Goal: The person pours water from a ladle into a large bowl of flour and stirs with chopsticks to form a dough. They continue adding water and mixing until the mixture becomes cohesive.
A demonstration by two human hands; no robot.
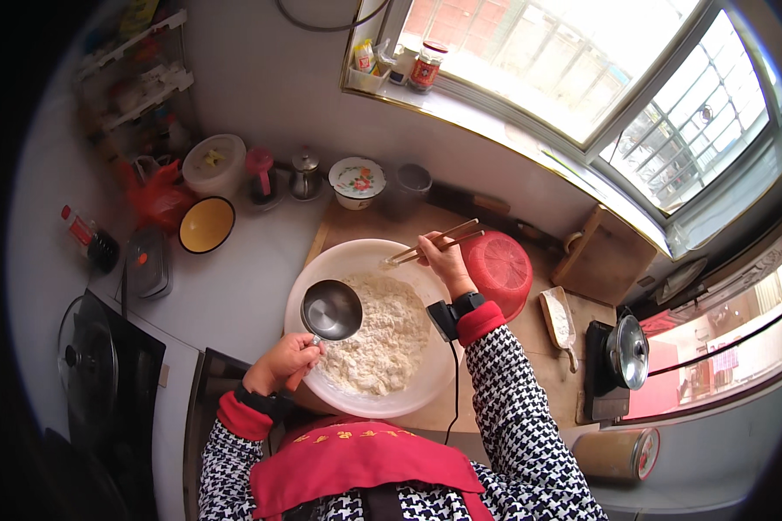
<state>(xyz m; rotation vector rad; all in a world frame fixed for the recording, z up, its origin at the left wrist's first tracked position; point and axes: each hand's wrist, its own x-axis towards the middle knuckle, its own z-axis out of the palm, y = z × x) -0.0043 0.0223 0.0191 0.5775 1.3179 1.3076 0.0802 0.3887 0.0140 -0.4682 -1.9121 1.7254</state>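
My left hand (285, 363) is closed on the handle of a metal ladle (332, 310), whose round bowl is over the left side of a large pale basin (442, 384). Clumpy flour dough (381, 342) lies in the basin. Above the basin's upper right rim, my right hand (444, 260) grips a pair of wooden chopsticks (459, 236); their tips, with some white dough or flour on them, point down to the left inside the basin. A red plastic colander or basket (500, 270) sits just right of this hand, upside down.
A wooden board (485, 407) lies under the basin. On it to the right is a flour-covered scoop (559, 319), near a scale or small cooker with a glass-lidded pot (627, 352). A yellow bowl (206, 225), a floral enamel pot (357, 183) and a lidded container (150, 264) stand left and behind.
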